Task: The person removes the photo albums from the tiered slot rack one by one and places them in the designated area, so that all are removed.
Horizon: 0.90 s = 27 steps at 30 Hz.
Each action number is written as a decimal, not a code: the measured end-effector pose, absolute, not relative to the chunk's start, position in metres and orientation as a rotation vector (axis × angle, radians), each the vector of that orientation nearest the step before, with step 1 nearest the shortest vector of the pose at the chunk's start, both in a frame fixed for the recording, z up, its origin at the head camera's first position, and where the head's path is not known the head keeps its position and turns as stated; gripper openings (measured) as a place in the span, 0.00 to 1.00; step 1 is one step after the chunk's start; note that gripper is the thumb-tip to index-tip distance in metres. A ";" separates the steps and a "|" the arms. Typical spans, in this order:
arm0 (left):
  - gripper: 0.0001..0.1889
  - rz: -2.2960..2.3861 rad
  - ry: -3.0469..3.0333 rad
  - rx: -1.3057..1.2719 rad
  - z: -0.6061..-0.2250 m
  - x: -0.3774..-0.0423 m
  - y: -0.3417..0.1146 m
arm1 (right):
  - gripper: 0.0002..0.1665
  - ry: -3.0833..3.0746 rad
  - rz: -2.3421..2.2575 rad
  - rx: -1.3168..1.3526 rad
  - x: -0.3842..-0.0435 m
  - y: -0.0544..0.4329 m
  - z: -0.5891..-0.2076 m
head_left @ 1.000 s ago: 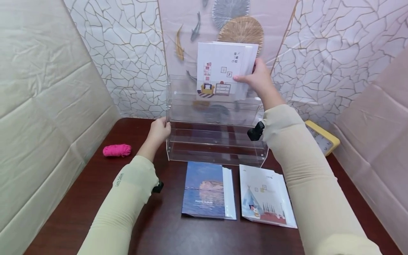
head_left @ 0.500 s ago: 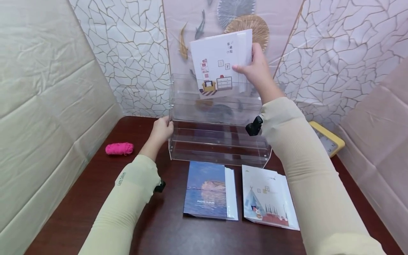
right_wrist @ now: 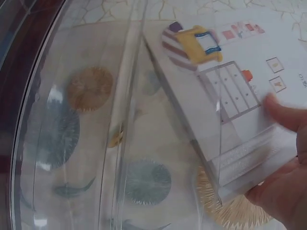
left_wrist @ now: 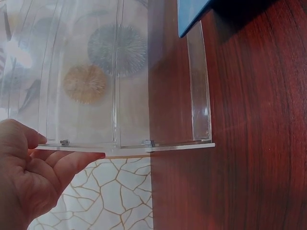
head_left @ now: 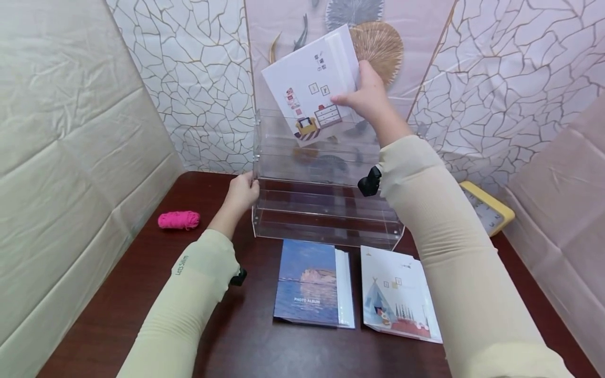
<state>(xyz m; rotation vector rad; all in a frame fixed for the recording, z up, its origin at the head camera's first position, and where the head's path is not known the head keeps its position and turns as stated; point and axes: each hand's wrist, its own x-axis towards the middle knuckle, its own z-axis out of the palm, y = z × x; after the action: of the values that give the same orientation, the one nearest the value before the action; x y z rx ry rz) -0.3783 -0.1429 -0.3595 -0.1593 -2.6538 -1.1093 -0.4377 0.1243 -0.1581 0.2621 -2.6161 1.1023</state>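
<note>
My right hand (head_left: 371, 100) grips a white photo album (head_left: 307, 79) by its right edge, thumb on the front cover. A yellow armchair and a drawer chest are printed on that cover. The album is tilted, its lower corner overlapping the top tier of a clear acrylic rack (head_left: 326, 212). In the right wrist view the album (right_wrist: 230, 96) shows behind clear plastic. My left hand (head_left: 242, 191) holds the rack's left side panel; in the left wrist view the thumb and fingers of this hand (left_wrist: 33, 172) pinch the panel's edge.
A blue photo album (head_left: 307, 283) and a white album with a tent picture (head_left: 394, 294) lie on the dark wooden table (head_left: 264, 352) before the rack. Pink yarn (head_left: 178, 220) lies at left, a yellow-framed clock (head_left: 489, 210) at right. Patterned cloth (head_left: 203, 79) hangs behind.
My right hand has raised the white album somewhat and tilted it, its top leaning left and its lower edge turning out of level. My left hand stays on the rack's side.
</note>
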 end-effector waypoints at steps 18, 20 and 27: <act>0.16 -1.133 -2.651 -0.151 -0.360 -0.379 -0.143 | 0.28 -2.327 1.351 0.290 -0.437 0.139 -0.150; 0.16 -1.137 -2.650 -0.148 -0.360 -0.379 -0.143 | 0.28 -2.322 1.363 0.318 -0.435 0.142 -0.147; 0.17 -1.157 -2.666 -0.134 -0.359 -0.379 -0.144 | 0.30 -2.238 1.445 0.430 -0.430 0.151 -0.141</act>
<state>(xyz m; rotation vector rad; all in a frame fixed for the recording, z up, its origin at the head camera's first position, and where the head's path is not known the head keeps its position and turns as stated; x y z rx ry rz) -0.3794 -0.1444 -0.3592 -0.1335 -2.6656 -1.1575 -0.4303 0.1508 -0.1414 0.4295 -2.2378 1.4451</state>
